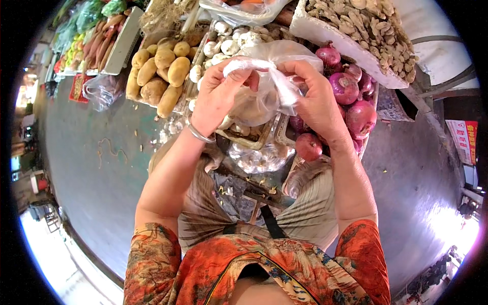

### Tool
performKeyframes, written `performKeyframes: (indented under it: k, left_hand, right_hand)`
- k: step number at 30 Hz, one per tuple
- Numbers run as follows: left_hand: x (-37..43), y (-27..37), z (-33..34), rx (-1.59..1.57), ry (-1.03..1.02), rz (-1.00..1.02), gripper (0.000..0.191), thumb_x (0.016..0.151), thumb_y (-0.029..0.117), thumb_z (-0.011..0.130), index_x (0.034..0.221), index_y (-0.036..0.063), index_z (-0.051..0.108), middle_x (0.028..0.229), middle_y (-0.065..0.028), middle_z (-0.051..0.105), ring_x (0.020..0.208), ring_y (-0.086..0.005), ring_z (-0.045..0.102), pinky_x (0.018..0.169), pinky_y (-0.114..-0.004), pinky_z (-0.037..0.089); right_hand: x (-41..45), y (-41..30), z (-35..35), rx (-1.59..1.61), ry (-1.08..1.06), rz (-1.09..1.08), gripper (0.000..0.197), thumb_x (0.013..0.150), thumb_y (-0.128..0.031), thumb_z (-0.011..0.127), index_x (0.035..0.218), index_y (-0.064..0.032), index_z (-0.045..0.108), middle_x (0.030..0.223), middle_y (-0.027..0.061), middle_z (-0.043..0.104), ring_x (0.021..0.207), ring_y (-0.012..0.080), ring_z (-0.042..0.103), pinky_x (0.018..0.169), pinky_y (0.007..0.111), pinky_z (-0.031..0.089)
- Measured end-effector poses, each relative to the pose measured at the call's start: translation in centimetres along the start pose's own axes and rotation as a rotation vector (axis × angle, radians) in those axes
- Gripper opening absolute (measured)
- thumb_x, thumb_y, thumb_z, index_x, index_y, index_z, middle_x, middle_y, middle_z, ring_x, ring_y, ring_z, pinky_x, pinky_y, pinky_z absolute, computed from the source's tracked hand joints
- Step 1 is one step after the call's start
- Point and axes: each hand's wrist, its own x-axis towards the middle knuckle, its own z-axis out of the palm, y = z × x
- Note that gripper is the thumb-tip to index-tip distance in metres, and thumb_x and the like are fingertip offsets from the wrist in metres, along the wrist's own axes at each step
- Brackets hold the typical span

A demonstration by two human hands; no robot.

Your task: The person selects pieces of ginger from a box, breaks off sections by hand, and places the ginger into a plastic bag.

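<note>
Both hands are raised over a crate of garlic bulbs (230, 47). A thin clear plastic bag (256, 108) hangs between them, its upper edge twisted and bunched. My left hand (215, 91), with a silver bangle at the wrist, pinches one end of the bunched plastic. The other end is gripped by my right hand (318, 101), above the red onions (345, 89). Through the cloudy film I cannot tell whether the bag contains anything. Lower down, between my knees, lies a clear bag of garlic (261, 156).
Potatoes (164, 66) fill a crate on the left. Ginger (366, 34) is heaped in a white foam box (343, 45) at the upper right. Farther left are sweet potatoes (101, 45) and a red tray (78, 88). Grey floor (91, 152) extends along both sides.
</note>
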Motion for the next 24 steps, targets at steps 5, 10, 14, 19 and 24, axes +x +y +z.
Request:
performKeyframes:
  k: [5,10,14,19,24]
  left_hand:
    - [-0.6,0.3,0.2,-0.099,0.014,-0.013,0.044,0.095,0.038,0.057,0.109,-0.0031,0.064,0.093,-0.0058,0.066,0.084,-0.0135,0.060,0.078,-0.026,0.047]
    - [-0.7,0.9,-0.5,-0.230,-0.056,-0.017,0.036,0.088,0.026,0.071,0.108,-0.0019,0.064,0.098,-0.0041,0.066,0.089,-0.0081,0.060,0.080,-0.021,0.047]
    - [-0.6,1.0,-0.1,-0.198,-0.061,0.011,0.031,0.082,0.017,0.077,0.102,0.0001,0.060,0.089,-0.0013,0.062,0.082,-0.0064,0.057,0.073,-0.021,0.045]
    - [-0.5,0.9,-0.2,-0.128,-0.057,0.029,0.027,0.081,0.015,0.077,0.098,0.0026,0.060,0.088,0.0004,0.061,0.081,-0.0058,0.056,0.073,-0.020,0.045]
    - [-0.6,0.4,-0.8,-0.255,0.003,0.020,0.022,0.084,0.015,0.075,0.094,0.0035,0.059,0.090,-0.0008,0.062,0.085,-0.0076,0.057,0.079,-0.022,0.046]
  right_hand:
    - [-0.2,-0.6,0.4,0.175,-0.094,0.126,0.028,0.086,-0.012,0.061,0.112,-0.0005,0.061,0.089,0.0129,0.067,0.085,0.0200,0.065,0.080,0.033,0.051]
    - [0.0,-1.2,-0.2,0.149,0.152,0.061,0.020,0.086,-0.004,0.059,0.106,-0.0031,0.063,0.091,0.0094,0.067,0.091,0.0199,0.065,0.084,0.033,0.050]
    - [0.3,-2.3,0.2,-0.085,0.101,-0.229,0.022,0.083,-0.006,0.064,0.105,-0.0076,0.065,0.099,0.0116,0.065,0.104,0.0295,0.060,0.092,0.037,0.047]
    - [0.1,-0.5,0.1,-0.159,-0.050,-0.174,0.021,0.084,-0.006,0.065,0.105,-0.0063,0.066,0.092,0.0075,0.066,0.092,0.0254,0.063,0.082,0.036,0.051]
    - [0.4,-0.4,-0.6,0.672,0.055,0.301,0.017,0.090,-0.011,0.065,0.102,0.0009,0.067,0.088,0.0020,0.067,0.076,0.0107,0.061,0.074,0.028,0.050]
